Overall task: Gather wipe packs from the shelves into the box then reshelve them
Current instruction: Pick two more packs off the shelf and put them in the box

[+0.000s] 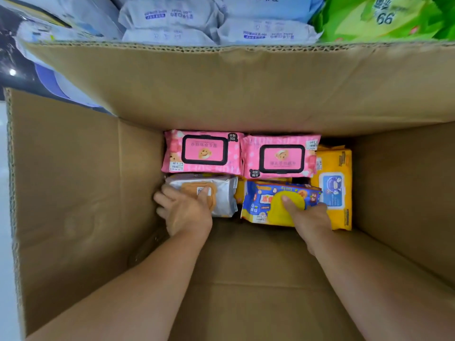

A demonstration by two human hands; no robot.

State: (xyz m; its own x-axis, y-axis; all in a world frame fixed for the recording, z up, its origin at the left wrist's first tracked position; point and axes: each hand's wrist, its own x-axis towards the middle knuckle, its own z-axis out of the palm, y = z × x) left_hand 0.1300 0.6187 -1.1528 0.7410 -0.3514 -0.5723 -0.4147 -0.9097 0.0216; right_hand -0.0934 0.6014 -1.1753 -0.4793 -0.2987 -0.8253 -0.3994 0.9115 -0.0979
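I look down into a deep cardboard box point(73, 193). Two pink wipe packs point(204, 152) point(280, 156) lie side by side against its far wall. In front of them, my left hand point(183, 211) grips a silver pack with an orange lid point(221, 195), thumb on its price label. My right hand point(307, 217) grips a blue pack with a yellow lid point(268, 203), thumb pressed on the lid. A yellow pack point(334, 188) lies at the right, partly under my right hand.
Beyond the box's far flap point(246, 82), shelves hold pale blue-white wipe packs point(170, 18) and green packs point(384, 18) at the right. The near half of the box floor point(246, 279) is bare cardboard. Dark floor shows at far left.
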